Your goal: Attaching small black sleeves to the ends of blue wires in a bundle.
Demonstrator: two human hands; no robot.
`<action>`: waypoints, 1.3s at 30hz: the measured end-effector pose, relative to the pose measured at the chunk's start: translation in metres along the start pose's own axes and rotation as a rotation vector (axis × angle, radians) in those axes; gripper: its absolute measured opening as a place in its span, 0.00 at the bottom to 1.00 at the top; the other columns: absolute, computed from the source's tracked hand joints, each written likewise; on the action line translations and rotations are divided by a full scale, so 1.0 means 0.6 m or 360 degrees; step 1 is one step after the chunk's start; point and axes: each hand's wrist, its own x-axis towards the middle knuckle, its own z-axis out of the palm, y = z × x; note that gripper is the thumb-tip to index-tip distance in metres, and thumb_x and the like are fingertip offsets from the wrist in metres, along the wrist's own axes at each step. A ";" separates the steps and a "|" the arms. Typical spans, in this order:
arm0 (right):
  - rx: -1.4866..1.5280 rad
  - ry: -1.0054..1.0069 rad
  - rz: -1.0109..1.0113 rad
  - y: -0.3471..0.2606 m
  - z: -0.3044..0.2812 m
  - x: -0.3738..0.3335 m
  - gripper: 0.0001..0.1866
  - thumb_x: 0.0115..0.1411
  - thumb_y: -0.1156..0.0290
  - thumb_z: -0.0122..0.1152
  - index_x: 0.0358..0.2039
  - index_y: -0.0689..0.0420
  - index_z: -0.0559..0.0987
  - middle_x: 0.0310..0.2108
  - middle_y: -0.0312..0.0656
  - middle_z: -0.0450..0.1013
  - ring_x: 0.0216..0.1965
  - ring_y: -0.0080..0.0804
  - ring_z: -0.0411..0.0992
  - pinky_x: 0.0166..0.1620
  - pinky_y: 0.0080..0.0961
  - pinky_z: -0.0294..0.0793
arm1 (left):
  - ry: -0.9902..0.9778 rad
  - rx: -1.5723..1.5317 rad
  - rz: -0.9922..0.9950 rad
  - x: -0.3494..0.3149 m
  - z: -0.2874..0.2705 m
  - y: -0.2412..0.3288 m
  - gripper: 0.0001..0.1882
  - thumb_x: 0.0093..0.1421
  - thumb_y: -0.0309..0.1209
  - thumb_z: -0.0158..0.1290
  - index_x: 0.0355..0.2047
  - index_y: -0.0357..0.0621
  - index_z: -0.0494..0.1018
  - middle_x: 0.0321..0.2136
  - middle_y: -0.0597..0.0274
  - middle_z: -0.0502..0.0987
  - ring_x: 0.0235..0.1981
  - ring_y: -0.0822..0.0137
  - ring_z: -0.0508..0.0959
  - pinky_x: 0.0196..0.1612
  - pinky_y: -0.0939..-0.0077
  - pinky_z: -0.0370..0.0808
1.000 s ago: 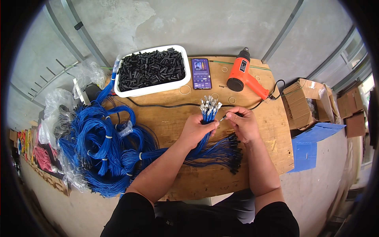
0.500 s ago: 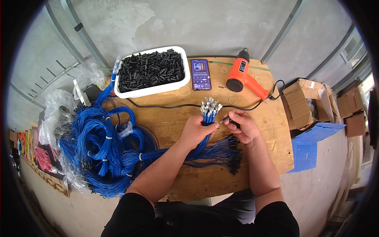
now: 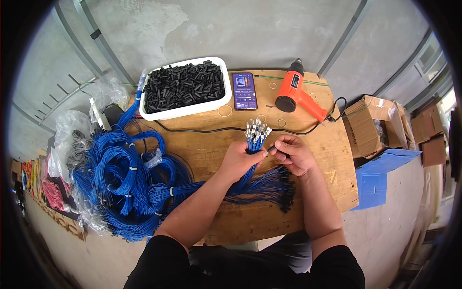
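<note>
A bundle of blue wires is wrapped in my left hand, its metal terminals fanned out above the fist. My right hand is pinched on a short black sleeve, which reaches up to my left thumb tip. Whether a wire end is inside the sleeve is hidden by the fingers. Below my hands, many blue wires with black sleeved ends lie spread on the wooden table. More blue wire, tied in coils, is heaped at the left.
A white tub full of short black sleeves stands at the back, beside a phone. An orange heat gun lies at the back right, its black cord crossing the table. Cardboard boxes stand to the right.
My right hand has shifted slightly left, bringing the black sleeve against my left thumb; the gap between the two hands has narrowed. My left hand and the wire bundle have hardly moved.
</note>
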 end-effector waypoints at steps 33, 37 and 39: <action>0.0125 -0.0050 0.0015 -0.002 -0.003 -0.003 0.08 0.63 0.72 0.64 0.37 0.62 0.77 0.31 0.46 0.79 0.22 0.17 0.64 0.18 0.10 0.56 | 0.0020 -0.0136 0.0023 0.001 0.006 -0.004 0.06 0.60 0.24 0.60 0.35 0.33 0.76 0.24 0.63 0.77 0.23 0.74 0.75 0.27 0.80 0.71; 0.0116 -0.0029 0.0006 -0.003 -0.005 -0.003 0.08 0.63 0.72 0.64 0.37 0.62 0.77 0.30 0.45 0.79 0.22 0.17 0.64 0.18 0.10 0.55 | 0.0001 -0.0099 -0.0018 0.000 0.006 0.001 0.05 0.60 0.23 0.59 0.35 0.32 0.77 0.27 0.60 0.79 0.26 0.72 0.76 0.31 0.78 0.74; 0.0125 -0.0022 0.0006 -0.005 -0.006 -0.004 0.08 0.62 0.72 0.64 0.37 0.62 0.77 0.30 0.45 0.78 0.22 0.17 0.64 0.18 0.10 0.55 | -0.0010 -0.0073 -0.0025 -0.001 0.006 0.002 0.05 0.60 0.23 0.60 0.35 0.33 0.77 0.27 0.60 0.79 0.26 0.72 0.76 0.31 0.78 0.74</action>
